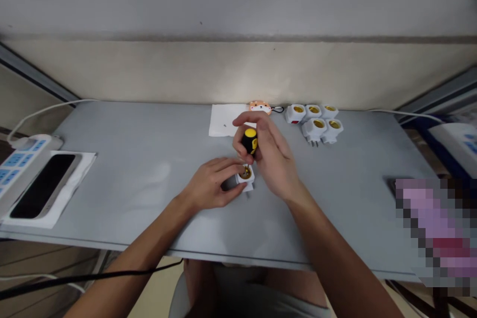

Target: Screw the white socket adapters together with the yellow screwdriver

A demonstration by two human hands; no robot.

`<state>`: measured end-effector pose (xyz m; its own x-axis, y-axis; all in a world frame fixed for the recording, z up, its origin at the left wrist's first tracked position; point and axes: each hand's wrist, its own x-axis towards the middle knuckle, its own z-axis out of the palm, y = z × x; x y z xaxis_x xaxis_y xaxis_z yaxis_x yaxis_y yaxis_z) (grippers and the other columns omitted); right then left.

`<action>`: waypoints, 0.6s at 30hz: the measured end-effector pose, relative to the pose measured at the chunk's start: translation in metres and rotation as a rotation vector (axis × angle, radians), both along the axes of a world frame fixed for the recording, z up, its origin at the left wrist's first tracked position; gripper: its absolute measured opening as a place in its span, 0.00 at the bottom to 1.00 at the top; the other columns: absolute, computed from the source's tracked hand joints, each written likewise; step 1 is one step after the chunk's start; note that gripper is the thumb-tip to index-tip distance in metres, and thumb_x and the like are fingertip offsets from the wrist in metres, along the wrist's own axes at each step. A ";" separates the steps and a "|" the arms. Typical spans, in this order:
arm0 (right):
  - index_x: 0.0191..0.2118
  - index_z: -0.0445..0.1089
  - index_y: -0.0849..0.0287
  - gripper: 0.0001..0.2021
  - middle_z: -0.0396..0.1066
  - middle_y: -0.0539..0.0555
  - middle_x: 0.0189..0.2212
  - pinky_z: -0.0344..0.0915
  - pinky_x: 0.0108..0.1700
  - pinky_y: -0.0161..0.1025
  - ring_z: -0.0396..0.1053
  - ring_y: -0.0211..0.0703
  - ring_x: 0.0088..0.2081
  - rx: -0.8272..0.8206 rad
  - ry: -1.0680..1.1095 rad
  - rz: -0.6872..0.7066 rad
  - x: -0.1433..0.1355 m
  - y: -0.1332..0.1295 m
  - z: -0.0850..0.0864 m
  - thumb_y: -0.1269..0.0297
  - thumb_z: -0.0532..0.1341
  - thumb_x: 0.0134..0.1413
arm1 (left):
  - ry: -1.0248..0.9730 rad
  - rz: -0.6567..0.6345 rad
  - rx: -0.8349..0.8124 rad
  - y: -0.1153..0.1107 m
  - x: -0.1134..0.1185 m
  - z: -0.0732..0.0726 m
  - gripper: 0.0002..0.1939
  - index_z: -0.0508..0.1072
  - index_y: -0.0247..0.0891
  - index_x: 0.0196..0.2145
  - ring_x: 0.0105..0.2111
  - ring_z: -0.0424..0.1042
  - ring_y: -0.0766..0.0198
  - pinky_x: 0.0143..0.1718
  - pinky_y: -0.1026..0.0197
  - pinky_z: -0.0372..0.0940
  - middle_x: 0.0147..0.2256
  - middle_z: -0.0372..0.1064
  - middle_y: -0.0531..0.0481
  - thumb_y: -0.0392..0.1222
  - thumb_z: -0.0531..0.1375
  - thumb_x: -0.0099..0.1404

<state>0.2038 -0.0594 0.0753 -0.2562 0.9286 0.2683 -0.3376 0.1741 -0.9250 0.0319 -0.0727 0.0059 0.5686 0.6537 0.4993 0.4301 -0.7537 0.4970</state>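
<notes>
My left hand (214, 182) grips a white plug-in lamp socket (250, 184) from its left side on the grey table, fingers closed against it. The socket's brass-coloured threaded opening faces up. Above it, my right hand (274, 159) is wrapped round a short screwdriver (250, 140) with a black and yellow handle. The screwdriver stands roughly upright, its shaft reaching down into the socket's opening; its tip cannot be made out. Back and to the right, several similar white lamp sockets (313, 128) stand together, brass openings upward.
A white paper sheet (219, 121) lies at the back beside an orange animal-face case (260, 107) with a black carabiner (278, 109). At the left are a power strip (35, 145) and a phone (46, 184) on paper. A pixelated pink patch covers the right edge.
</notes>
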 end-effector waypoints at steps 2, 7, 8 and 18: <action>0.44 0.63 0.50 0.15 0.57 0.45 0.26 0.55 0.25 0.34 0.53 0.36 0.24 0.006 0.031 -0.012 0.000 0.000 0.000 0.43 0.55 0.71 | 0.005 -0.003 -0.007 0.000 0.000 0.000 0.09 0.75 0.41 0.47 0.49 0.79 0.56 0.51 0.53 0.75 0.49 0.79 0.45 0.39 0.64 0.70; 0.39 0.61 0.51 0.12 0.61 0.45 0.29 0.59 0.27 0.34 0.58 0.34 0.25 0.022 0.077 0.026 0.011 0.004 0.002 0.52 0.62 0.69 | 0.015 -0.006 0.001 0.001 -0.001 -0.002 0.11 0.74 0.41 0.49 0.49 0.79 0.56 0.50 0.53 0.75 0.49 0.79 0.45 0.40 0.64 0.70; 0.38 0.62 0.52 0.12 0.63 0.47 0.31 0.62 0.29 0.35 0.61 0.35 0.27 0.027 0.066 0.058 0.013 0.005 0.003 0.52 0.61 0.70 | 0.018 -0.001 0.006 0.000 -0.001 -0.002 0.11 0.74 0.41 0.50 0.49 0.79 0.56 0.50 0.53 0.75 0.49 0.79 0.44 0.40 0.64 0.70; 0.40 0.64 0.54 0.12 0.67 0.48 0.37 0.64 0.31 0.34 0.65 0.32 0.29 0.040 0.017 0.047 0.006 0.003 0.000 0.52 0.64 0.68 | 0.041 0.001 0.038 -0.001 0.000 0.000 0.09 0.74 0.41 0.48 0.47 0.80 0.55 0.48 0.53 0.76 0.47 0.79 0.44 0.40 0.63 0.71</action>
